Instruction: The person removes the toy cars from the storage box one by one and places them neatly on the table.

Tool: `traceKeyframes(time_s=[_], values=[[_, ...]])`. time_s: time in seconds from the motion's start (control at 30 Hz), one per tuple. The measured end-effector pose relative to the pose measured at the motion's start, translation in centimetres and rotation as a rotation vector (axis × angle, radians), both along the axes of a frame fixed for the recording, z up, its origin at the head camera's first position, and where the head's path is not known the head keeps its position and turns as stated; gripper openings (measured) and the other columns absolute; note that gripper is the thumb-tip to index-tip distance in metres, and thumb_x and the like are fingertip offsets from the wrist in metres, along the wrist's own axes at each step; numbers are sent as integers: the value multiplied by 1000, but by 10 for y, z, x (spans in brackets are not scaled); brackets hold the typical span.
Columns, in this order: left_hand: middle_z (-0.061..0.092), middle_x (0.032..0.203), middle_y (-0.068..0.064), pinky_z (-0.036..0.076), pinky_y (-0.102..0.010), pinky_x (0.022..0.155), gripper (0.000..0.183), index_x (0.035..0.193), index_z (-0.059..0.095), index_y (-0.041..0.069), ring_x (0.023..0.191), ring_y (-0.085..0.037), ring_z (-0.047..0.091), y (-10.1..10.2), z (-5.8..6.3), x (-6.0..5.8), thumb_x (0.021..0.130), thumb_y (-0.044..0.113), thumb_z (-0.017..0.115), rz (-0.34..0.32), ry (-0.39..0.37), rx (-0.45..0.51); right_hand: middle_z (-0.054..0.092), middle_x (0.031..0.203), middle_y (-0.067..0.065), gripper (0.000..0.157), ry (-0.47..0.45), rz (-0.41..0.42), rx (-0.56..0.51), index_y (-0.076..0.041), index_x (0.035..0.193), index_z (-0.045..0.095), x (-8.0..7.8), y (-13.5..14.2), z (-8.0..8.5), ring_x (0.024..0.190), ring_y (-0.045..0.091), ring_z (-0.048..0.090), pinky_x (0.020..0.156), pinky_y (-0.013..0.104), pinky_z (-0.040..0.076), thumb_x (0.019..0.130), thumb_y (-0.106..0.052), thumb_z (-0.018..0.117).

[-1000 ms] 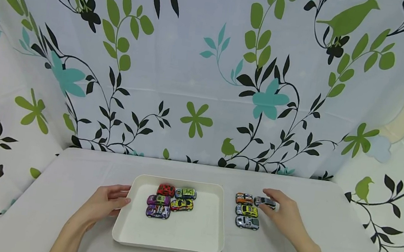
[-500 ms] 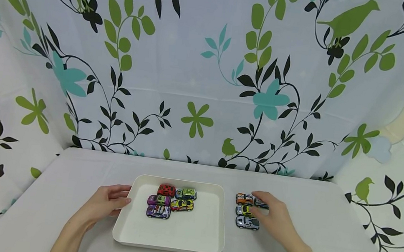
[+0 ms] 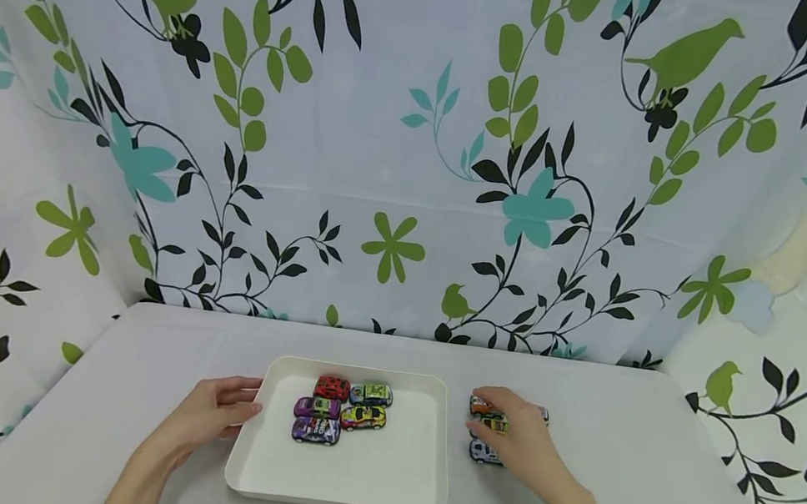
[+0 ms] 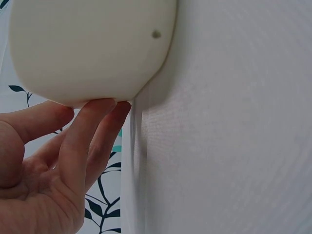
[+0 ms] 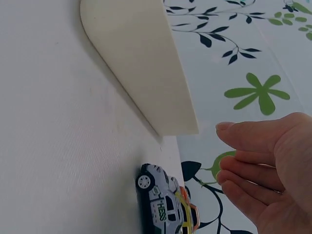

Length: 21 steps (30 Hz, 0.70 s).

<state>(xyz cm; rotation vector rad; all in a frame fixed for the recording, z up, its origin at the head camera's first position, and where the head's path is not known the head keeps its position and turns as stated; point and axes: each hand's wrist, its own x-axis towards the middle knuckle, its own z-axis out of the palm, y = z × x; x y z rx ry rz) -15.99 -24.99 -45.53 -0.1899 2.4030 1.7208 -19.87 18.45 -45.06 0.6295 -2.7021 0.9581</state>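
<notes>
The left hand [image 3: 206, 413] rests loose fingertips against the left wall of the tray [image 3: 337, 488], thumb apart from the fingers, with no clear pinch on the rim; I'd guess it is there to keep the tray from sliding on the table [image 3: 650, 459]. Five cars sit bunched toward the tray's far left, a red car [image 3: 332, 388] and green car [image 3: 371, 394] at the back, then a purple car [image 3: 316, 408] beside a yellow car [image 3: 363, 418], with a violet car [image 3: 316, 430] nearest the person; packed like that, they seem set in short rows to save room. The right hand [image 3: 520, 439] arches over the cars just right of the tray, thumb and fingertips well separated and nothing seen between them; the spread looks suited to spanning a car or several. It covers much of that group; the orange car [image 3: 481, 407] shows in part, a second yellow car [image 3: 496, 424] in part, and a fourth car [image 3: 545, 415] only as a sliver past the knuckles; the silver car [image 5: 163, 209] shows HESS lettering from the right wrist, cut off below; whether any fingertip touches a car, I can't tell.
</notes>
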Motion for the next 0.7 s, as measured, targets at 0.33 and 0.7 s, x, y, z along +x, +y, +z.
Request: traceKeyframes(time_s=[0.33,0.7], values=[[58,133,-32,60,-46,84,50,141,47,-10,108,-33,69,0,-3,0,96,6,63,1,2,12,70,120,4,38,-17,105,-17,-7,121,68,-3,-31,6,105,26,68,88,44,58,86,-15,79],[59,133,-32,61,-45,83,51,141,47,-10,107,-32,69,-2,-6,0,96,7,65,2,13,9,70,122,5,36,-119,201,16,-8,122,68,-11,-67,21,112,26,66,94,45,56,89,-19,77]])
